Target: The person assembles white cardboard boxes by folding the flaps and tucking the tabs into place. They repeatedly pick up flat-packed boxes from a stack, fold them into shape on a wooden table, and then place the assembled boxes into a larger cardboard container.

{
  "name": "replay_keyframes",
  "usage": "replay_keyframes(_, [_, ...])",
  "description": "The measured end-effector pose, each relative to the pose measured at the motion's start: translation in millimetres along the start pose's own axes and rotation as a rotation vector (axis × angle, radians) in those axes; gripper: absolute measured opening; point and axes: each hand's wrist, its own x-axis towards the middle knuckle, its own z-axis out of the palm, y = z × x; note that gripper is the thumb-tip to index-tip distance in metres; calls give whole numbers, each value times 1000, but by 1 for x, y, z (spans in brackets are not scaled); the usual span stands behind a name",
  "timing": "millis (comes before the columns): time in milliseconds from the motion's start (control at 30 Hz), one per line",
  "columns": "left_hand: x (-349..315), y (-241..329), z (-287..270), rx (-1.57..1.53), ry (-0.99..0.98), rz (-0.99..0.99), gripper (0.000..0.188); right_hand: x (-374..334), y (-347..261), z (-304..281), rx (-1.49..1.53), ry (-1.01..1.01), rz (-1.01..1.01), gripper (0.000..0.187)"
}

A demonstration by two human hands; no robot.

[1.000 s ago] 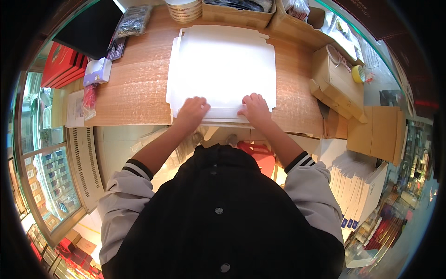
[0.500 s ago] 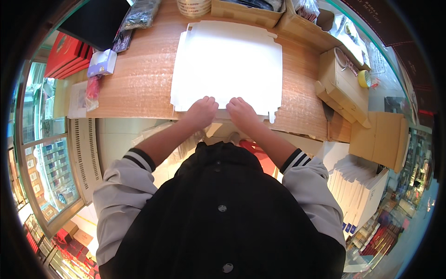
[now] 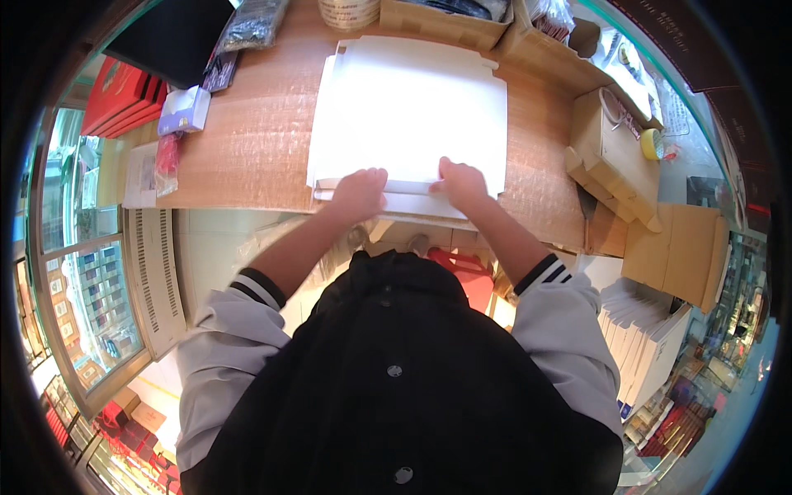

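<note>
A flat white cardboard sheet (image 3: 412, 115) with notched corners lies on the wooden table (image 3: 239, 140). Along its near side a narrow strip is bent up at a crease. My left hand (image 3: 360, 195) grips this strip left of its middle, with the fingers curled over it. Farther right, my right hand (image 3: 464, 186) pinches the same strip, thumb toward me and knuckles raised. The fingertips of both hands are partly hidden behind the cardboard edge.
Brown cardboard boxes (image 3: 610, 148) stand along the right side, with a yellow tape roll (image 3: 652, 144) on one. A tissue box (image 3: 183, 110) and red boxes (image 3: 124, 97) are at the left. White folded boxes (image 3: 639, 338) stand upright below the table's right end.
My right hand has slid right, away from my left hand, along the near edge. That edge strip now shows as a raised fold. The left hand stays nearly in place.
</note>
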Motion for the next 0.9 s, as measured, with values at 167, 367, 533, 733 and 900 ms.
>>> replay_keyframes(167, [10, 4, 25, -78, 268, -51, 19, -1, -50, 57, 73, 238, -122, 26])
replay_keyframes(367, [-14, -33, 27, 36, 282, -156, 27, -27, 24, 54, 84, 456, -60, 19])
replay_keyframes(533, [-9, -28, 11, -73, 228, -293, 26, -28, 31, 54, 85, 554, -7, 20])
replay_keyframes(733, [-10, 2, 0, 103, 570, 54, 22, -33, 50, 17, 900, 483, 336, 27])
replay_keyframes(900, [-5, 6, 7, 44, 321, 237, 29, -32, 121, 7, 786, 701, 440, 33])
